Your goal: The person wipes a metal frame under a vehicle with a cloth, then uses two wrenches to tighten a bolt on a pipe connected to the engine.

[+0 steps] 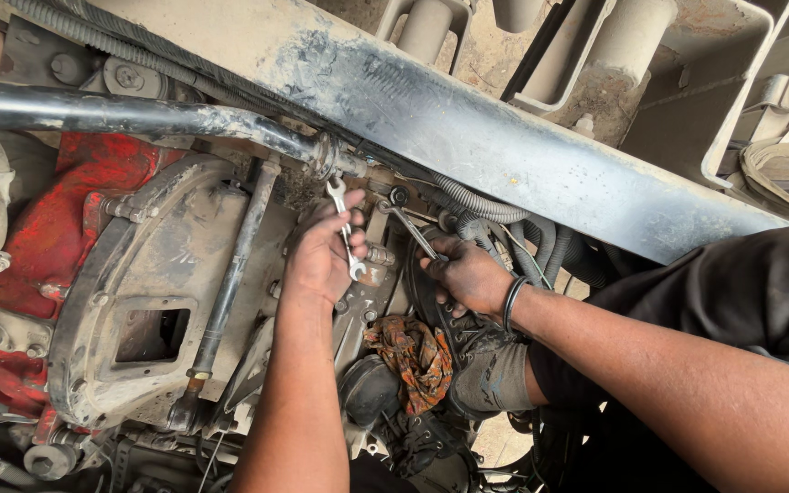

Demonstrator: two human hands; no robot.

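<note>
Two bare forearms reach up into the engine bay. Near the bottom, an orange patterned rag [415, 358] lies on dark parts between them. Left hand [323, 254] comes up from below, wrist straight, grip closed around the shank of an open-ended spanner [346, 228], its head pointing up at the fitting under the black pipe [139, 114]. Right hand [469, 274], black band [511, 301] at the wrist, enters from the right, grip closed on a ring spanner [410, 222], ring end seated on a bolt beside the corrugated hoses [495, 215]. Grey chassis beam [504, 137] crosses beyond.

Two slim steel spanners [346, 228] [410, 224] angle upward beneath the dusty frame rail.
</note>
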